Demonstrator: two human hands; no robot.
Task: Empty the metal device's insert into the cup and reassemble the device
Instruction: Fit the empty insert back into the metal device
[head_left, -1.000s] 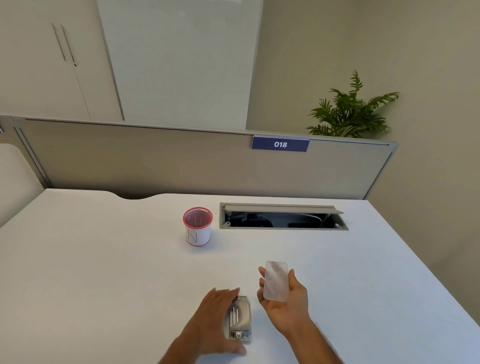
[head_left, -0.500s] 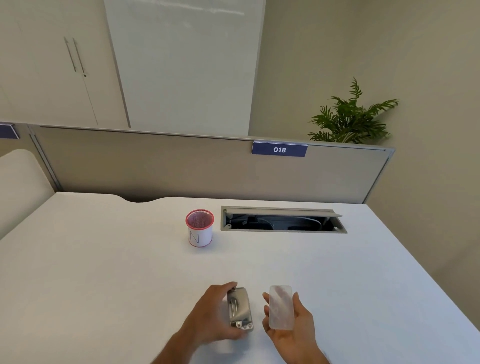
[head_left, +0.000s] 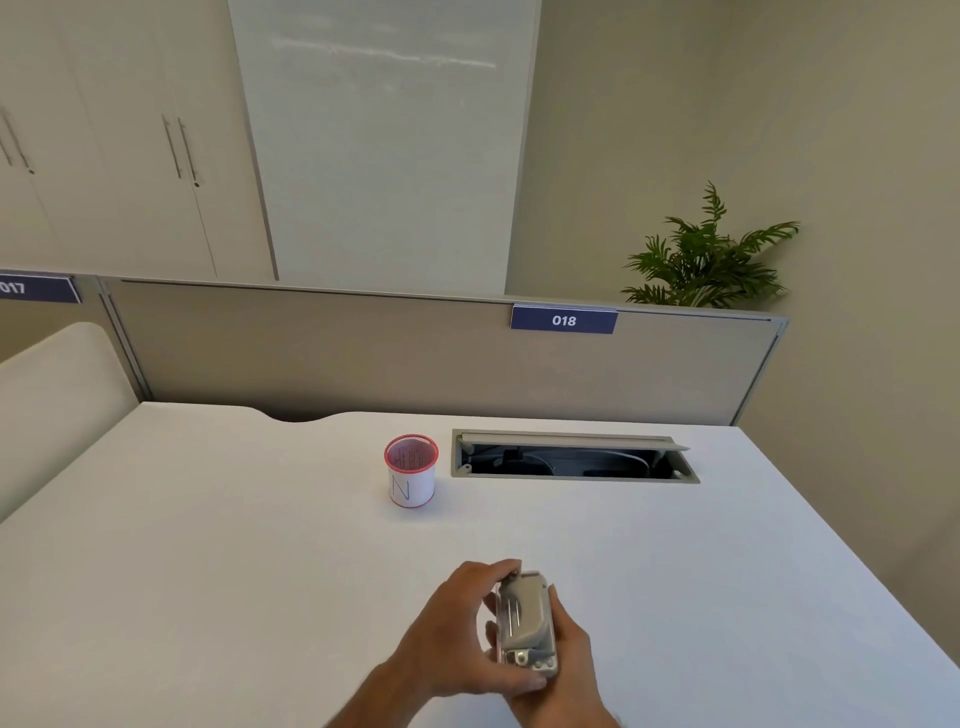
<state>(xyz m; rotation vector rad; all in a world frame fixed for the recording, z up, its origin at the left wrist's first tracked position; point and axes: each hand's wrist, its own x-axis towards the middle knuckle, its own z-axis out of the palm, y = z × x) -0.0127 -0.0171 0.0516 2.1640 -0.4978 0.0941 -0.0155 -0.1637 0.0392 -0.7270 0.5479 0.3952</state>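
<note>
A white desk (head_left: 208, 571) runs back to a grey-beige partition (head_left: 363, 358), which carries a dark blue number plate reading 018 (head_left: 564, 320) and, at the far left edge, part of another plate reading 017 (head_left: 36, 288). Set into the desk near the partition is an open cable hatch (head_left: 574, 457) with its flap raised and dark cables inside. Behind the partition stand pale cupboard doors with thin handles (head_left: 179, 148), a frosted glass panel (head_left: 384, 145), and a green leafy plant (head_left: 709, 260) at the right.
</note>
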